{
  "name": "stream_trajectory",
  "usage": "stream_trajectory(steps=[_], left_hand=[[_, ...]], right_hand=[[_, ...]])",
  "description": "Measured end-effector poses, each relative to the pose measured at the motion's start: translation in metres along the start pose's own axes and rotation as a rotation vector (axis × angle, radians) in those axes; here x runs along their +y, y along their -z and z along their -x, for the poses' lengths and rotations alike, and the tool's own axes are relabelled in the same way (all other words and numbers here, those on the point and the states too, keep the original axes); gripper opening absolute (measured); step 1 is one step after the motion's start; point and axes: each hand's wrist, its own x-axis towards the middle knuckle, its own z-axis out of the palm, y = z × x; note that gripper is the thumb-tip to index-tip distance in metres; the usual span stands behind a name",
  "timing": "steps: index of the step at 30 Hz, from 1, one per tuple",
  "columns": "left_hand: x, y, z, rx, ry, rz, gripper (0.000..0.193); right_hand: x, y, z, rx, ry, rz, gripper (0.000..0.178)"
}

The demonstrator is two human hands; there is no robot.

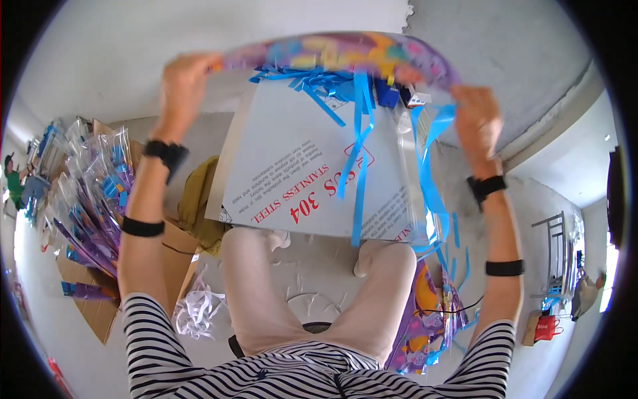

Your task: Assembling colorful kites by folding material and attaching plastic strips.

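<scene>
Head view: L hand [188, 74] pinches one end of the purple printed sheet [345, 52], R hand [477, 114] grips the other; exact finger pos'n is blurred at both. Sheet's up in the air btwn them, bowed upward mid-span, over the far side of the white-faced board [282, 123]. To do this well: keep pull even L/R, hold only the ends so the film doesn't crease, & level the R side, which sits a bit lower. Blue ribbons [325, 85] heap at the board's far edge, w/ strips trailing across its face & near edge; one loose strip [426, 153] hangs right by R hand, can't tell if it's attached, so watch for snags. Board's near edge is just above the knees, so keep elbows high. Most room's on the board's bare L half; far R corner is tighter b/c of the dark blue box [387, 95]. Off L, the cardboard box [174, 263] w/ upright wrapped packs [86, 199] limits low, wide swings.
</scene>
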Motion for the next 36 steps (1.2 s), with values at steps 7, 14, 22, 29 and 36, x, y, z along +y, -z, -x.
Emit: stream_trajectory(steps=[7, 14, 22, 29, 36], left_hand=[[0.027, -0.081, 0.185, -0.403, 0.186, -0.116, 0.033], [0.095, -0.092, 0.22, -0.877, 0.323, -0.153, 0.06], [0.23, -0.188, 0.208, -0.621, 0.151, 0.373, 0.054], [0.254, -0.234, 0.237, -0.707, 0.141, 0.217, 0.044], [0.261, -0.23, 0.219, -0.56, 0.24, 0.384, 0.029]], right_hand=[[-0.131, -0.071, 0.16, -0.434, -0.082, -0.084, 0.011], [-0.187, -0.09, 0.243, -0.588, -0.07, -0.151, 0.005], [-0.193, -0.084, 0.241, -0.539, -0.226, -0.204, 0.002], [-0.219, -0.05, 0.237, -0.529, -0.617, -0.272, 0.018], [-0.211, -0.029, 0.265, -0.498, -2.035, -0.924, 0.035]])
